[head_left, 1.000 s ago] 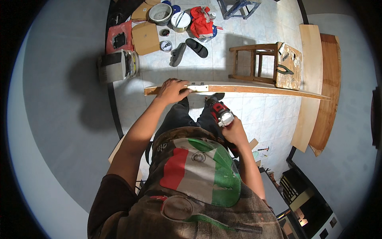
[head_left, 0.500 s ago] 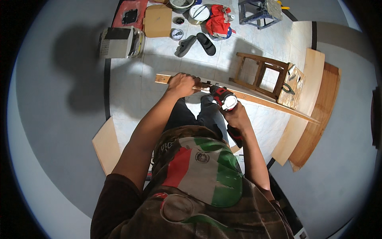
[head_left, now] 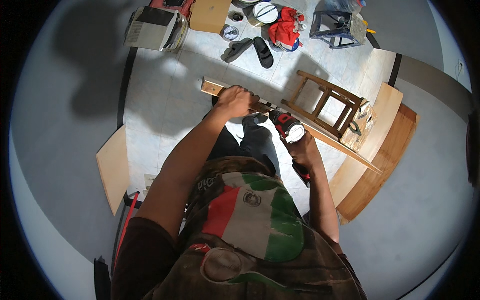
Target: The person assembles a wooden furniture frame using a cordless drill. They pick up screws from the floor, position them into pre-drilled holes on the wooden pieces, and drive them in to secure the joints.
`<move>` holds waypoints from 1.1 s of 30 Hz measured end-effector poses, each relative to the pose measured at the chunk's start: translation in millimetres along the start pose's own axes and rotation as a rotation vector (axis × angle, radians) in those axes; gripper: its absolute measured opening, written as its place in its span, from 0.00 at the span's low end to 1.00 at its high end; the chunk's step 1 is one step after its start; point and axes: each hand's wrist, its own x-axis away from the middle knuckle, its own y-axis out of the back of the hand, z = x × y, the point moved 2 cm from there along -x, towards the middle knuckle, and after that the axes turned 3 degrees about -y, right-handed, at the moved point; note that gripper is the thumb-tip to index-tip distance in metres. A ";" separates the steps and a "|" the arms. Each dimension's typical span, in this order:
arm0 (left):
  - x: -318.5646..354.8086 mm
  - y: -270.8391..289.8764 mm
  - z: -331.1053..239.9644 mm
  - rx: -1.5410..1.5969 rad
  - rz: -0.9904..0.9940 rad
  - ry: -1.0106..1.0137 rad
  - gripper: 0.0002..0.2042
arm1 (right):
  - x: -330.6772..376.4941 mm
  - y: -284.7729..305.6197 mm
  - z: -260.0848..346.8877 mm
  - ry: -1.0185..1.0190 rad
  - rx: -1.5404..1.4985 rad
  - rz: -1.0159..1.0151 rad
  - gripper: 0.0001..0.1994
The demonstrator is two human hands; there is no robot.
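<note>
gripping a long wooden plank [head_left: 212,87] near its upper-left end, the left hand [head_left: 235,100] is curled shut over the wood just above the middle of the frame. the plank runs down and to the right, passing just beside a wooden stool [head_left: 327,107]. the right hand [head_left: 302,150] is wrapped around the handle of a red and black power drill [head_left: 287,126], its nose close to the plank. a pair of dark sandals [head_left: 250,49] lies on the tiled floor [head_left: 165,95] at the upper centre.
</note>
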 end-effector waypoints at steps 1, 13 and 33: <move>-0.2 -2.3 1.6 0.009 -0.014 -0.002 0.15 | 1.1 2.9 11.4 0.022 0.005 -0.009 0.24; -3.7 -27.2 10.7 0.065 -0.224 -0.114 0.15 | -1.1 -3.2 19.1 0.083 0.093 -0.022 0.25; 0.2 -10.5 4.3 0.037 -0.134 -0.078 0.14 | -7.7 17.3 23.5 0.056 0.232 0.039 0.24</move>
